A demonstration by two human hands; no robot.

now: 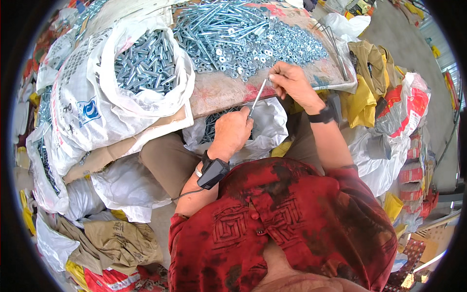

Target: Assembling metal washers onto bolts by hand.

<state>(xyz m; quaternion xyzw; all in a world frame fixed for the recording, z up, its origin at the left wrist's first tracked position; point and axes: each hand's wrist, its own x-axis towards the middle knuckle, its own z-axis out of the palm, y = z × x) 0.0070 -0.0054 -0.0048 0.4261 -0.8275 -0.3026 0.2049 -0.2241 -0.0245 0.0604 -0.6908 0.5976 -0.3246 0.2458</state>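
My left hand (231, 132) is closed around the lower end of a slender silvery bolt (259, 96), which points up and to the right. At the bolt's upper tip, the thumb and fingers of my right hand (292, 85) are pinched together; whatever small piece they hold is too small to make out. Below both hands, an open white bag (271, 121) between my knees has dark metal pieces inside. Just beyond my right hand, a heap of washers and nuts (287, 46) lies on the table (219, 90).
A white woven sack (80, 104) of short metal sleeves (146, 63) stands open at the table's left. Long bolts (219, 22) are piled at the back. Bent metal rods (335, 48) rest at the right edge. Yellow and white bags (362, 104) crowd the right side.
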